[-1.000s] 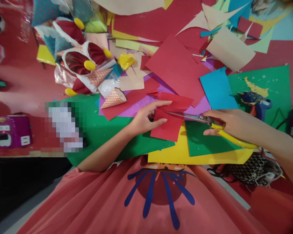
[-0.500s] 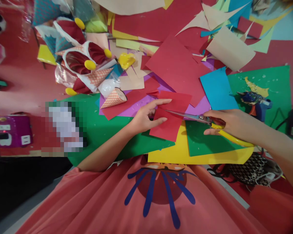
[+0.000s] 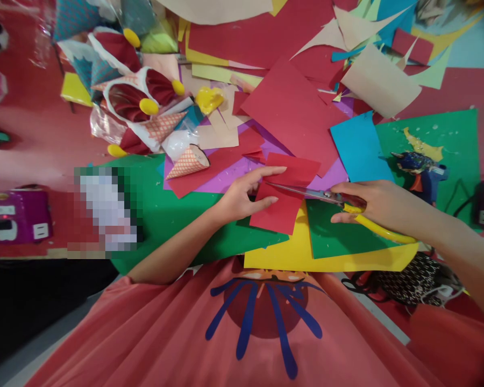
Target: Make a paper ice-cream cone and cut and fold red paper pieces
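My left hand [image 3: 248, 196] grips the left side of a small red paper sheet [image 3: 292, 174], with its thumb and forefinger lying over the front. In my right hand [image 3: 371, 207] is a pair of scissors [image 3: 381, 227] with yellow handles. Their long metal blades point left and lie across the middle of the red sheet, the tip close to my left fingers. Whether the blades have cut into the paper there is hard to tell. Beneath the sheet are a green sheet [image 3: 193, 226] and a yellow sheet [image 3: 274, 259].
Paper cones with yellow dots [image 3: 145, 105] crowd the back left, beside a loose checked cone [image 3: 189, 162]. A large red sheet [image 3: 292, 113] and beige scraps [image 3: 381, 80] lie behind. On the right rests a blue glue gun [image 3: 429, 180]; a purple power socket box [image 3: 22, 215] sits far left.
The scissors and my right hand have shifted slightly left, their tip moving further across the red sheet. The sheet and my left hand have moved a little to the right.
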A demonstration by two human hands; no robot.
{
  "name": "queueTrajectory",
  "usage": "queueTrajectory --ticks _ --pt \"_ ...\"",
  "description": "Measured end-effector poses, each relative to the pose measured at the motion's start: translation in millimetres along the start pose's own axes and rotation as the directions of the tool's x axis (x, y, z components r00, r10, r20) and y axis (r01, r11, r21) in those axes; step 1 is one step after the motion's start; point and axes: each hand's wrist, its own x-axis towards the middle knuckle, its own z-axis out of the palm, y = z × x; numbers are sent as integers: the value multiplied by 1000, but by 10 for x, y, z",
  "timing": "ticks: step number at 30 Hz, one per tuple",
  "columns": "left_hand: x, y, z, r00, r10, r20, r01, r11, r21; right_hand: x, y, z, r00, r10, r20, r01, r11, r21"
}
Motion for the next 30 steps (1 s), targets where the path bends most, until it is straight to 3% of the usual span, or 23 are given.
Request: queueTrajectory --ticks 12,30 --pt "5 7 -13 1000 -13 4 13 1000 -7 5 146 87 1000 -29 -5 29 1000 -1" --pt "-22 -17 -7 999 25 27 -28 994 106 59 91 103 1000 5 0 -5 998 60"
